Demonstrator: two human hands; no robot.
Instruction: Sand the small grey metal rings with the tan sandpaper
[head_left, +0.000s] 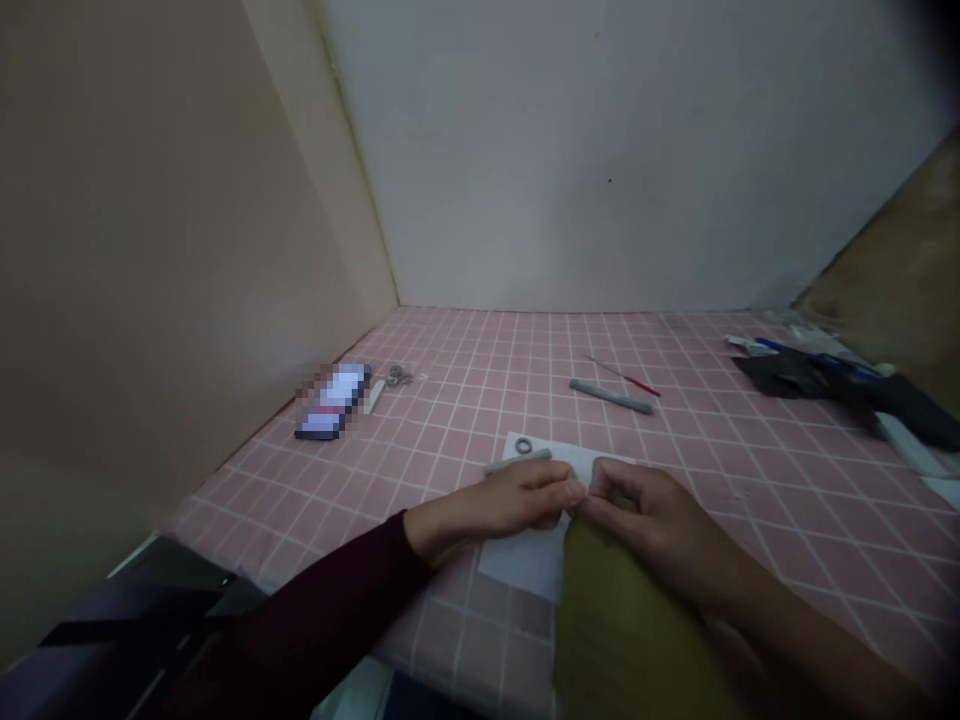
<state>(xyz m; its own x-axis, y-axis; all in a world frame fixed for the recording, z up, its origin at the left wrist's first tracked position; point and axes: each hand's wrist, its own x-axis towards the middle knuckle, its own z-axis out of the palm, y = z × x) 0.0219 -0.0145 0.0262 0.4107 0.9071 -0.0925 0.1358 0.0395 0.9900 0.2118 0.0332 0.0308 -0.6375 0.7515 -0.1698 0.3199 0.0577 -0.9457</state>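
An olive-green cloth (626,620) hangs down over the front of the table, its upper corner between my two hands. My right hand (649,505) is closed in a pinch on the cloth's top edge. Close beside it, my left hand (517,497) is closed too, thumb and fingertips pressed together at the same corner; any small item between them is hidden. Beneath both hands lies a white paper sheet (517,565). A grey ring (523,446) rests on the paper, and a grey rod (534,459) shows partly behind my left hand.
Farther back lie another grey rod (611,397) and a thin red-handled tool (637,383). On the left are a phone (334,402), a white strip (375,397) and several small grey rings (397,376). Dark cloth pieces (787,373) are heaped at the right. Walls border the pink checked tabletop (480,360).
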